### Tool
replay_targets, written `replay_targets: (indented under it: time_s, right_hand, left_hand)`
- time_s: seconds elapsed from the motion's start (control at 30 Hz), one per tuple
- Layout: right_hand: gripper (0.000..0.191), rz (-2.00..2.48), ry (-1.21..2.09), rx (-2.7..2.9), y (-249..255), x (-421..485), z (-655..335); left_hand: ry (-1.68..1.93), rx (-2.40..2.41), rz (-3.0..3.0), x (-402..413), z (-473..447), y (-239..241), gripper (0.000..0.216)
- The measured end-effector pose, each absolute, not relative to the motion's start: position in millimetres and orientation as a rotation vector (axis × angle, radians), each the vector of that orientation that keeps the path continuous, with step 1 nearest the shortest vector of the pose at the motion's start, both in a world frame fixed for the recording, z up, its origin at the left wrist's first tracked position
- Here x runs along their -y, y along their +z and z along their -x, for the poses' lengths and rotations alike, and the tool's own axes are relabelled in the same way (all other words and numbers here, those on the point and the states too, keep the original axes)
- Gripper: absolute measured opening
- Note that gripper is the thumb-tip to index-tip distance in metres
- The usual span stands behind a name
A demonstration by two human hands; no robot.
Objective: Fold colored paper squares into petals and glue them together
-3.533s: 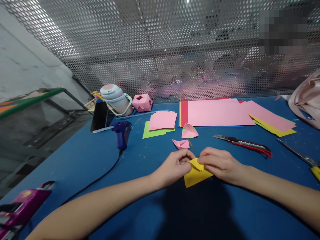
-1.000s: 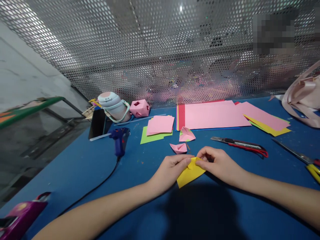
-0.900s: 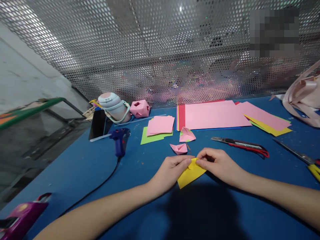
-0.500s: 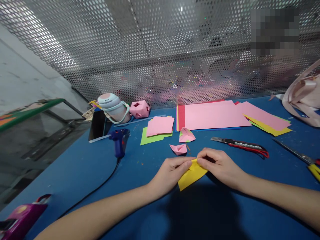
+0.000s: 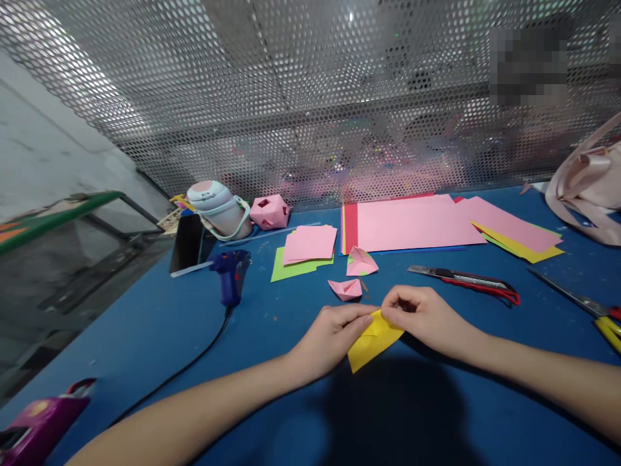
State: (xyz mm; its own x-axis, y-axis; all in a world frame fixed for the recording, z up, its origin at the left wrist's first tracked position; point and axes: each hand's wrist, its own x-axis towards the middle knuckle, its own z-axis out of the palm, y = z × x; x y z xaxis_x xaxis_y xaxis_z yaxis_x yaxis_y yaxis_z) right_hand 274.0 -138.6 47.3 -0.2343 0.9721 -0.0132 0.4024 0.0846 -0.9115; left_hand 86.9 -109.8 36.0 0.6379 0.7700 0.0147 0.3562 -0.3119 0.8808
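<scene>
A small yellow sheet of paper (image 5: 371,349) with a folded part is held between both hands just above the blue table. My left hand (image 5: 334,333) pinches its upper left edge between thumb and fingers. At its top corner, my right hand (image 5: 424,317) grips the paper with thumb and forefinger. Just beyond the hands lie two folded pink paper pieces (image 5: 361,261), the nearer one (image 5: 345,290) boat-like. Fingers cover part of the yellow paper's upper edge.
A hot glue gun (image 5: 231,275) with its cord lies left, near a phone (image 5: 188,243), a bottle (image 5: 220,210) and a pink paper ball (image 5: 270,212). Pink squares (image 5: 310,244) and large sheets (image 5: 417,223) lie behind. A box cutter (image 5: 466,281) and scissors (image 5: 577,301) are right.
Both hands stay on the yellow paper, whose folded flap now shows a little more clearly. The view has shifted slightly; the other things stay where they were.
</scene>
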Motion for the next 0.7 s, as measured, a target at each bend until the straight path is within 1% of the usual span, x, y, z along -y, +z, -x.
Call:
replay_targets:
  time_s: [0.27, 0.4, 0.6, 0.7]
  right_hand:
    - [0.014, 1.344, 1.161, 1.715, 48.7, 137.7, -274.4]
    - [0.014, 1.342, 1.144, 1.723, 48.4, 138.6, -274.4]
    - [0.014, 1.311, 1.171, 1.733, 48.0, 139.3, -274.8]
    - [0.015, 1.305, 1.163, 1.745, 49.3, 140.1, -273.8]
  left_hand:
    - [0.536, -0.882, -1.972, 109.1, -86.1, 36.4, 0.027]
    - [0.612, -0.905, -2.081, 111.3, -84.0, 33.1, 0.027]
    - [0.727, -0.550, -2.425, 107.9, -78.1, 26.0, 0.031]
    - [0.634, -0.509, -2.625, 108.2, -74.8, 24.8, 0.034]
